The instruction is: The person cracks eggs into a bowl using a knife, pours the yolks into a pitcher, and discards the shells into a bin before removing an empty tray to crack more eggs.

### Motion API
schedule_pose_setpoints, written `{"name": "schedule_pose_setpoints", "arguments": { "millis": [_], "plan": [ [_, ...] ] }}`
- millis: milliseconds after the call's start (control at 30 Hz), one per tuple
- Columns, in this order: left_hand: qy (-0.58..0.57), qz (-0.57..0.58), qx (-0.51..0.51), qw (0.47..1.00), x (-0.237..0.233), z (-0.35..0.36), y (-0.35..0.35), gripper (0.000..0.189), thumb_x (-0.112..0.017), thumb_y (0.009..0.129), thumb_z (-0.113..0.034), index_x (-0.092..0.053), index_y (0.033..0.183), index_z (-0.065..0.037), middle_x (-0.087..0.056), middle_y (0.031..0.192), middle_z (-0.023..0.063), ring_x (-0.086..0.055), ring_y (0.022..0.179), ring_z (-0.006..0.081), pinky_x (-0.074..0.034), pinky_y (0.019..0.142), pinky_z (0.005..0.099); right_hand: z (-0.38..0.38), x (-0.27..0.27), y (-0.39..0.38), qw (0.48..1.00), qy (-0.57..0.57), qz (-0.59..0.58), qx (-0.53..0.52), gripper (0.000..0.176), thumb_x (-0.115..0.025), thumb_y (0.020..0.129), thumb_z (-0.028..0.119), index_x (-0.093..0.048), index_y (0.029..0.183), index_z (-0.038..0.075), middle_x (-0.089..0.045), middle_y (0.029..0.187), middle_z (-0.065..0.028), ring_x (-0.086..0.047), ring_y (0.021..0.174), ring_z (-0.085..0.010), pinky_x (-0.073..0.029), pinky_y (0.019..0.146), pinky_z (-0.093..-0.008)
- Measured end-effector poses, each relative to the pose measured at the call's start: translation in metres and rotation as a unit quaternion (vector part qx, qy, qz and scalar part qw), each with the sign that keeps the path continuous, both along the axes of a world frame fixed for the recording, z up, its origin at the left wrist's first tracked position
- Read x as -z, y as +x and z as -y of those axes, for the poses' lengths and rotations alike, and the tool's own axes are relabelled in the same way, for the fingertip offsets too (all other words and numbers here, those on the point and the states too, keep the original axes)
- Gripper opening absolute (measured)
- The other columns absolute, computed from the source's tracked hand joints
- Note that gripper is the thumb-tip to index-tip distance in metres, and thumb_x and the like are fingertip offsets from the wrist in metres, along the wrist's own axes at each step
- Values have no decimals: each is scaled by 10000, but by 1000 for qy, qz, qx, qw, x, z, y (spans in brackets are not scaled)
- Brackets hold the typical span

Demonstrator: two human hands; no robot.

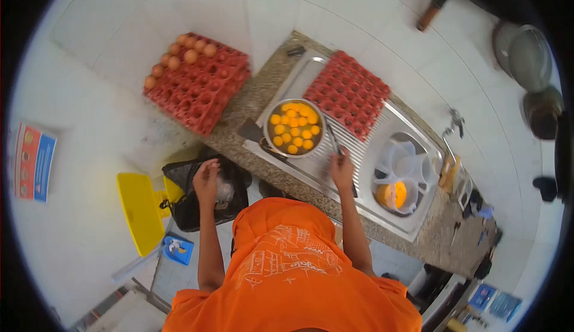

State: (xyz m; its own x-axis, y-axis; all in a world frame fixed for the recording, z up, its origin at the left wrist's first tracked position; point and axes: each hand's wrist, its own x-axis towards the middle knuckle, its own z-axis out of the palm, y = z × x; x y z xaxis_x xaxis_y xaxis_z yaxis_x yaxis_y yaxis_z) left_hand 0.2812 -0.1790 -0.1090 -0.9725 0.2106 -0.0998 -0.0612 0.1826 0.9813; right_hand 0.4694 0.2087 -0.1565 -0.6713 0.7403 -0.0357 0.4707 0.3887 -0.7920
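Note:
My left hand (206,179) is over a black bin bag (179,173), its fingers curled together. Whatever they hold, if anything, is too small to make out. Pale, clear-looking scraps show in the bag beside it. My right hand (342,169) is closed around a long, thin, dark knife (333,138) above the ridged drainboard. The knife's tip points toward a round metal bowl (268,133), which stands on the steel counter between my hands. Several whole egg yolks (295,132) float in clear egg white inside it.
Red egg trays (206,101), stacked at the left, carry several brown eggs (191,56). Another red tray (347,93) lies behind the bowl. The sink (412,221) at right contains clear plastic jugs (397,158), one with orange-yellow contents. A yellow bin lid (139,212) stands open at left.

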Motion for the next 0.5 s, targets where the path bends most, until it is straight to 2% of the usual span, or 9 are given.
{"name": "schedule_pose_setpoints", "arguments": {
  "millis": [33, 67, 100, 167, 200, 267, 367, 500],
  "plan": [
    [-6, 1, -16, 1000, 8, 5, 0, 268, -640, 1042, -232, -712, 1176, -11, -731, 1032, 58, -662, 915, 127, -513, 813, 279, 8, 2, -11, 977, -209, -31, 13, 649, -645, 1026, 306, -320, 1542, 85, -711, 868, -162, -698, 710, -244, -575, 652, -374],
    [-10, 3, -29, 1000, 16, 5, 1, 270, -638, 1042, -234, -711, 1176, -11, -734, 1032, 62, -668, 912, 133, -516, 806, 283, 16, 3, -24, 911, -405, -71, 29, 785, -613, 1051, 335, -139, 1644, 137, -724, 861, -151, -731, 746, -247, -604, 667, -358],
    [-4, 9, -2, 1000, 20, 4, 5, 270, -638, 1042, -234, -711, 1176, -11, -734, 1032, 62, -668, 912, 133, -516, 806, 283, 22, -2, -37, 856, -513, -58, 17, 809, -602, 1054, 298, -69, 1648, 165, -708, 1066, -189, -750, 864, -284, -640, 750, -398],
    [-33, 23, -42, 998, 20, 8, 13, 239, -636, 1038, -187, -708, 1162, 4, -727, 1040, 71, -680, 922, 128, -537, 796, 272, 37, -4, -56, 803, -590, -85, -5, 737, -552, 1067, 235, -79, 1628, 173, -587, 1341, -221, -733, 1004, -327, -651, 840, -441],
    [-32, 24, -26, 999, 11, 5, 17, 239, -636, 1038, -187, -708, 1162, 4, -727, 1040, 71, -680, 922, 128, -537, 796, 272, 41, -4, -62, 804, -587, -93, 7, 737, -552, 1067, 235, -79, 1628, 173, -587, 1341, -221, -733, 1004, -327, -651, 840, -441],
    [-48, 111, -61, 991, -9, 1, 29, 258, -644, 1037, -219, -711, 1153, 1, -725, 1021, 69, -670, 894, 121, -528, 743, 261, 46, -5, -70, 781, -609, -136, 8, 651, -488, 1071, 169, -111, 1602, 172, -456, 1482, -217, -703, 1094, -349, -650, 902, -466],
    [-43, 66, -67, 995, 29, 14, 30, 254, -651, 1034, -228, -716, 1153, -14, -724, 986, 58, -652, 831, 103, -508, 684, 247, 48, 8, -73, 798, -584, -148, 19, 599, -459, 1068, 137, -150, 1581, 163, -492, 1453, -203, -699, 1116, -342, -653, 906, -471],
    [-46, 38, -62, 996, 45, 24, 34, 247, -652, 1034, -224, -716, 1157, -20, -728, 969, 50, -637, 798, 92, -490, 665, 234, 50, 22, -64, 820, -549, -158, 33, 492, -457, 1065, 138, -283, 1524, 101, -513, 1433, -188, -664, 1183, -325, -663, 892, -458]
  ]
}}
